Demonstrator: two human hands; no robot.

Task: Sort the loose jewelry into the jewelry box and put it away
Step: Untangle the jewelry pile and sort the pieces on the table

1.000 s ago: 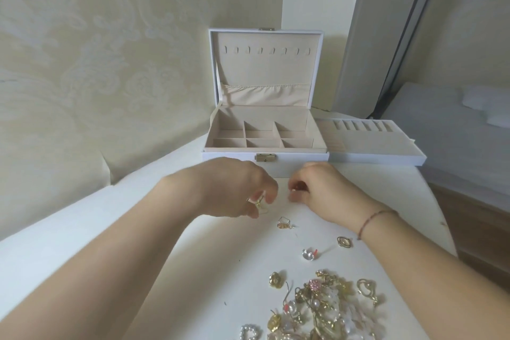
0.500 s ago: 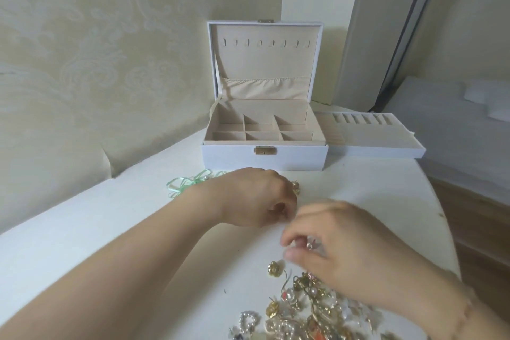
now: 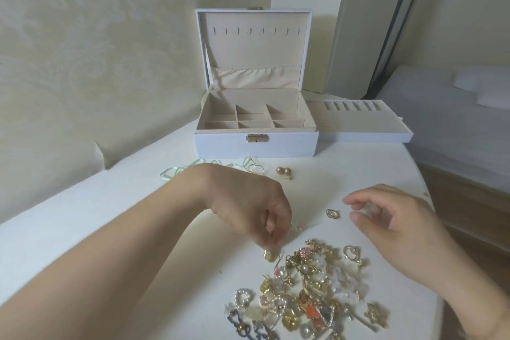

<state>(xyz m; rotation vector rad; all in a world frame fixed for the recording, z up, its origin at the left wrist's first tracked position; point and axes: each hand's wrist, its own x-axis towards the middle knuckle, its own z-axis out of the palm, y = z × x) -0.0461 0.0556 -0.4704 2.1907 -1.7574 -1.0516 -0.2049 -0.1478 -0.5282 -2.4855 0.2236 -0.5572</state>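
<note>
1. Starting nearest the camera: the tangled jewelry pile (image 3: 311, 287) sits on the near edge of the table (image 3: 82, 229), pretty much the same heap as a second ago. Gold bits, pearls, something orange, all knotted together.

2. Left hand (image 3: 248, 210) has come back from up near the box and is now dipping its fingertips into the top-left edge of the pile, pinching what looks like a small gold earring (image 3: 269, 254). Can't fully tell if it's lifted or just touched, but the grip reads as closed on it.

3. Right hand (image 3: 392, 226) was pinching something small half a second ago; now its fingers are loose and curved with nothing between them, hovering just right of a lone gold ring (image 3: 332, 213). So that grip is released.

4. Farther out, a gold ball earring (image 3: 284, 171) and a pale green ribbon (image 3: 176, 172) lie on the table just in front of the box.

5. Jewelry box (image 3: 256, 143) at the far side stands open, compartments all bare as far as I can see, with the removable tray (image 3: 364, 127) beside it on the right.

6. My take: pairing pieces up on the table first, nothing boxed yet, so early days.
</note>
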